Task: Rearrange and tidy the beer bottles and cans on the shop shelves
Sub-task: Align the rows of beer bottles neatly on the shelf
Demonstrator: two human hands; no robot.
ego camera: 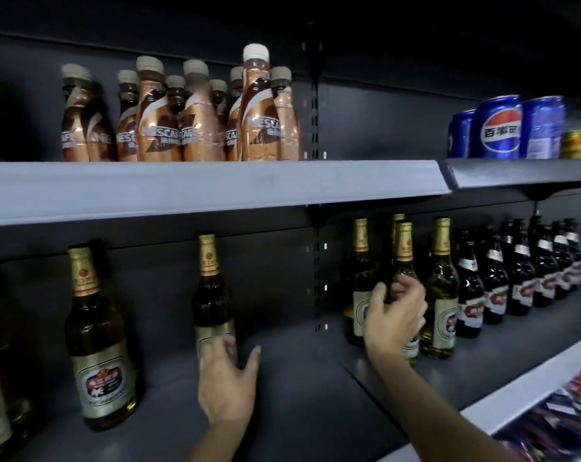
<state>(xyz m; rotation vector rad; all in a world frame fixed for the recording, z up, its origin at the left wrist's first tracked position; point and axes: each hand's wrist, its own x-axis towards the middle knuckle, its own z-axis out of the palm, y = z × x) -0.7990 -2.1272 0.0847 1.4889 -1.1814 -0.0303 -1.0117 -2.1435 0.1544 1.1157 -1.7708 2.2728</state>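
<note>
Head view: tidying half done.
Your left hand [227, 381], fingers apart, touches a lone gold-necked green glass beer bottle [212, 295]; your right hand [394, 315] clasps another gold-necked bottle [403, 258] mid-shelf [299, 388].

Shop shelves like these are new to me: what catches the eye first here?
Two bare hands at the lower shelf: the left hand touches a lone gold-capped beer bottle, the right hand curls around another bottle in a cluster. Above sit copper coffee bottles and blue cola cans.
</note>
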